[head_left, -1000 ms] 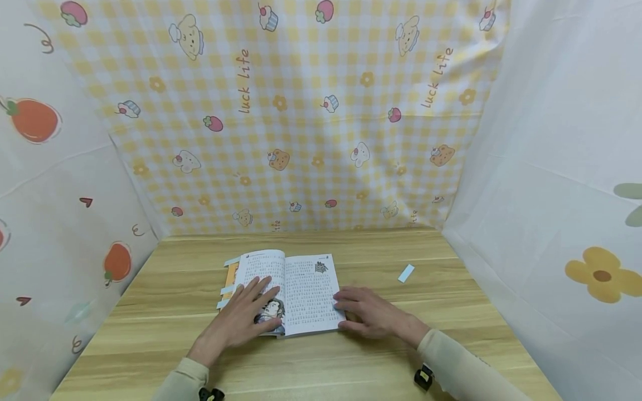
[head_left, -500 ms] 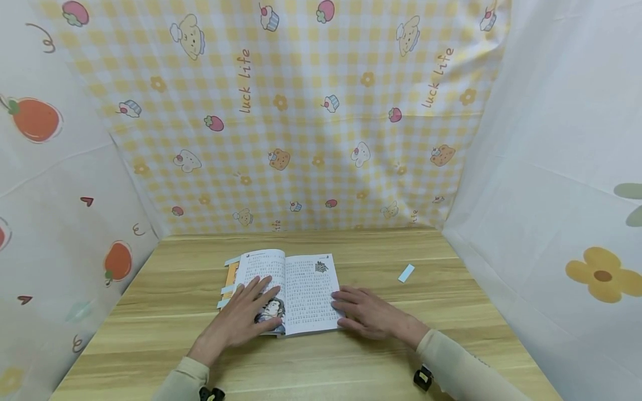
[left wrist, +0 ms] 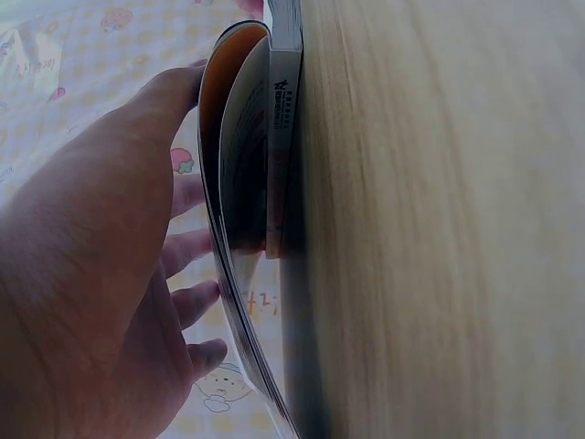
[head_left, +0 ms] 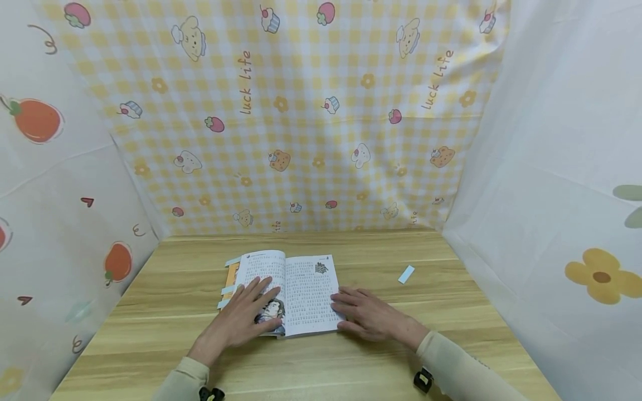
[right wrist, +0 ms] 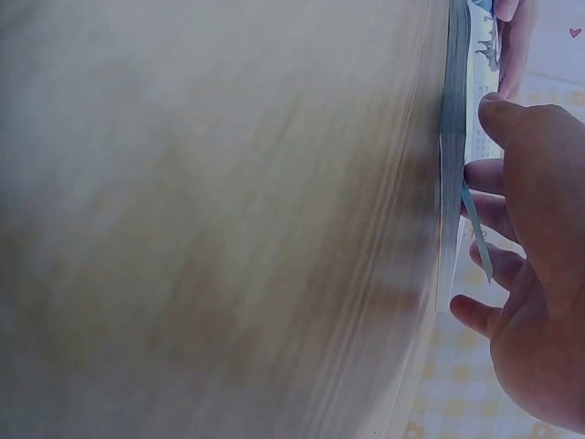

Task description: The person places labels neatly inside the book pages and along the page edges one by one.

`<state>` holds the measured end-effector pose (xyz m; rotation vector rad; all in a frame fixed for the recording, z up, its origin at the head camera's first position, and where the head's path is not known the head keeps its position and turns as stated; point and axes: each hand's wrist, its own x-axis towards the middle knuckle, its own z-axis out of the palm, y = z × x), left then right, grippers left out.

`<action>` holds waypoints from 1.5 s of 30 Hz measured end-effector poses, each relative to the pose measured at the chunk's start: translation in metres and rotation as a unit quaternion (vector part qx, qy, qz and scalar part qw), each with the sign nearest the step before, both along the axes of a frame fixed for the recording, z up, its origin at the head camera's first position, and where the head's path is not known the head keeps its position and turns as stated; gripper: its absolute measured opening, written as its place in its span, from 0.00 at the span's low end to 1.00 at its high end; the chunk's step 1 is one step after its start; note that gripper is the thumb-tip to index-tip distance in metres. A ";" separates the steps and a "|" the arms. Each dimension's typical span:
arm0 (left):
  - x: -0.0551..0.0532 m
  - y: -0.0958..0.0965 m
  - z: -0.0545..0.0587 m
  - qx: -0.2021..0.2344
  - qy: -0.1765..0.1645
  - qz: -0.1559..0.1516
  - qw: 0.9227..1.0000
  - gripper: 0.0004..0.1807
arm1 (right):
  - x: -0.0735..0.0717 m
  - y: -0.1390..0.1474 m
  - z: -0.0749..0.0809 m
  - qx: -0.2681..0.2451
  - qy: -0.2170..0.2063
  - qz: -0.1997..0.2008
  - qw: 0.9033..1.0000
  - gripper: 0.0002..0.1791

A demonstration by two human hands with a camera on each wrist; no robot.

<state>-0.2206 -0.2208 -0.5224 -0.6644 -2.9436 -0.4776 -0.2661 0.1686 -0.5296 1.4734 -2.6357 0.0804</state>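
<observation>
An open book [head_left: 310,295] lies on the wooden table, with printed text on both pages and a drawn figure at the lower left. My left hand [head_left: 243,314] rests on the left page with its fingers spread. At the book's right edge, my right hand [head_left: 368,314] touches the right page with its fingertips. In the right wrist view, a pale blue paper strip [right wrist: 479,236] sticks out beside the book's edge, under the right fingers. Several pale blue tabs [head_left: 228,289] jut from the left edge, next to an orange cover flap [head_left: 231,275].
Another pale blue strip [head_left: 406,274] lies on the table [head_left: 381,370], to the right of the book. A checked yellow cloth [head_left: 311,133] hangs behind the table, and white printed sheets [head_left: 546,167] stand at both sides.
My right hand has shifted slightly left, its fingertips now over the edge of the right page. The left hand and the book have stayed in place.
</observation>
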 end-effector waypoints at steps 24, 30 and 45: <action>0.002 0.000 0.002 0.005 -0.001 -0.002 1.000 0.44 | 0.004 0.003 -0.003 -0.017 -0.010 0.013 1.000 0.29; 0.002 -0.001 0.003 0.001 -0.002 0.001 1.000 0.44 | 0.003 0.004 -0.001 -0.013 -0.016 0.010 1.000 0.30; 0.002 -0.001 0.002 0.002 -0.005 0.002 1.000 0.44 | 0.004 0.005 0.001 -0.011 -0.014 0.009 1.000 0.30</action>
